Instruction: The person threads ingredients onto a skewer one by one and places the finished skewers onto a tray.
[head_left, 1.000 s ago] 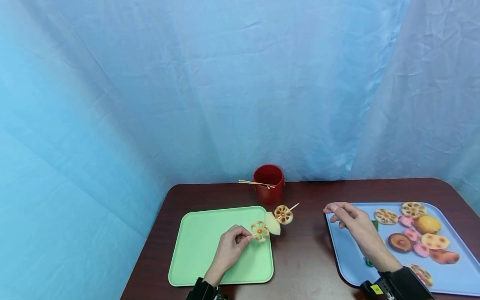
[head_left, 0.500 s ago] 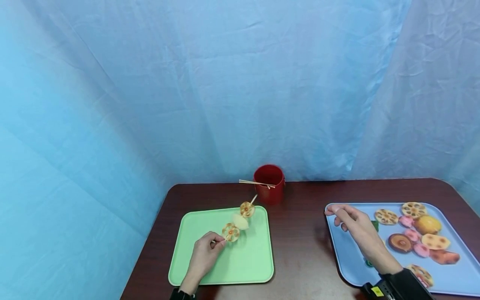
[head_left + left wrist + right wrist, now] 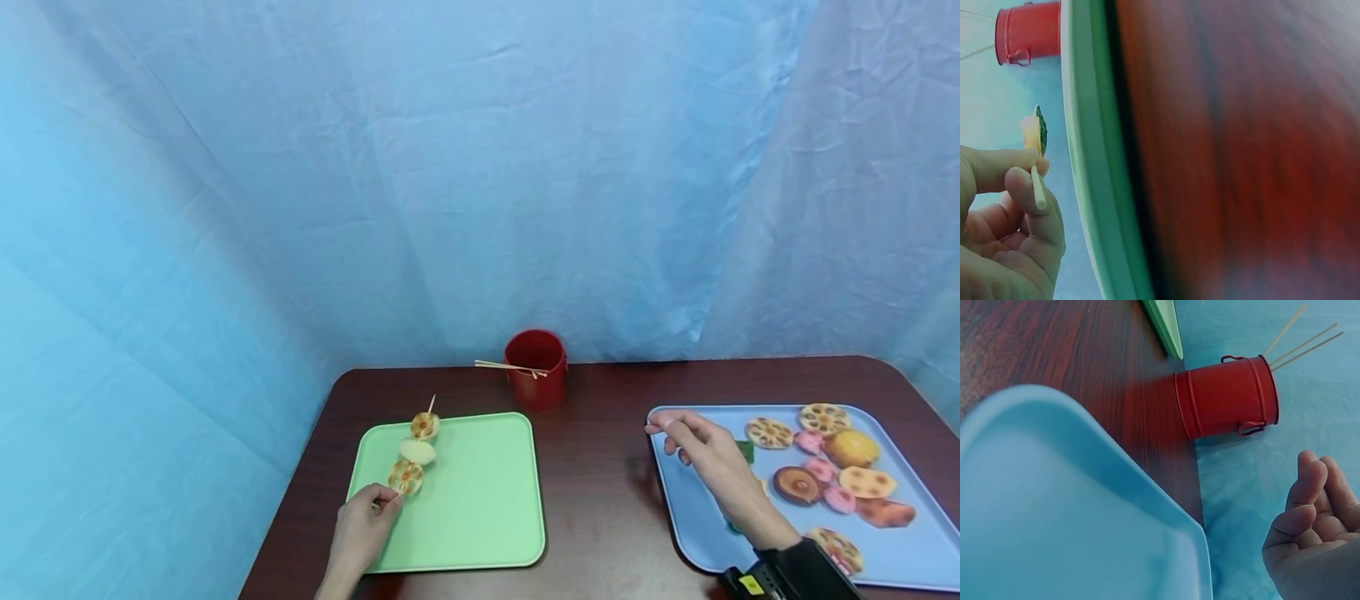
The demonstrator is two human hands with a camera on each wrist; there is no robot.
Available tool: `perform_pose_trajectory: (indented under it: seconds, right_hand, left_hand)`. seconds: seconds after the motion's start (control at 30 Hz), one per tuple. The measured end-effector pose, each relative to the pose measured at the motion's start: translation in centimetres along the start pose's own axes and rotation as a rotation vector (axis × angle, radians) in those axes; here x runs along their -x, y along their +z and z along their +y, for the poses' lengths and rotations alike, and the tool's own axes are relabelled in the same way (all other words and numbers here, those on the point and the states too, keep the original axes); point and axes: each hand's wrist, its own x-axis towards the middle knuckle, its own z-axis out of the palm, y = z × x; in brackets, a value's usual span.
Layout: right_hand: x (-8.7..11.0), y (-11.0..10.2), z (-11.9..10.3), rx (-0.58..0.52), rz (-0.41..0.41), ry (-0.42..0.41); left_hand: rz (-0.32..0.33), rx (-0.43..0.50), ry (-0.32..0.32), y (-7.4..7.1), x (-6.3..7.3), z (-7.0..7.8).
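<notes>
My left hand (image 3: 362,527) pinches the lower end of a wooden skewer (image 3: 1039,194) between thumb and fingers. Threaded on it are a lotus root slice (image 3: 406,477), a pale whitish slice (image 3: 417,452) and a second lotus root slice (image 3: 425,426) near the bare tip. The loaded skewer is held over the left side of the green tray (image 3: 483,508). Over the left edge of the blue tray (image 3: 911,557) hovers my right hand (image 3: 716,471), fingers loosely curled around nothing. Its forearm hides part of that tray.
At the back of the dark wooden table (image 3: 600,500) stands a red bucket (image 3: 537,371) with several thin skewers leaning out. Lotus root slices (image 3: 770,432), a round brown piece (image 3: 798,485), pink pieces (image 3: 839,498) and a yellow one (image 3: 852,448) lie on the blue tray.
My left hand has carried the loaded skewer leftward from the green tray's right edge to its left side, turning it more upright in view. The right hand has stayed nearly still.
</notes>
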Motion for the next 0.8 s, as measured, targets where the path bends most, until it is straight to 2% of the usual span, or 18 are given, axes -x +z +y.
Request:
perform_pose_trajectory:
  seconds: [0.23, 0.4, 0.57, 0.8]
  right_hand:
    - [0.1, 0.1, 0.1, 0.004, 0.003, -0.007]
    - [0.1, 0.1, 0.1, 0.012, 0.002, -0.010]
    - [0.1, 0.1, 0.1, 0.017, -0.002, -0.006]
    - [0.1, 0.2, 0.1, 0.017, -0.002, -0.006]
  left_hand:
    - [-0.040, -0.030, -0.085, -1.4, 0.6, -1.3]
    - [-0.044, -0.067, -0.142, -1.9, 0.6, -2.1]
    - [-0.043, -0.105, -0.164, -2.1, 0.3, -2.7]
    - [-0.042, -0.132, -0.161, -2.3, -0.1, -2.8]
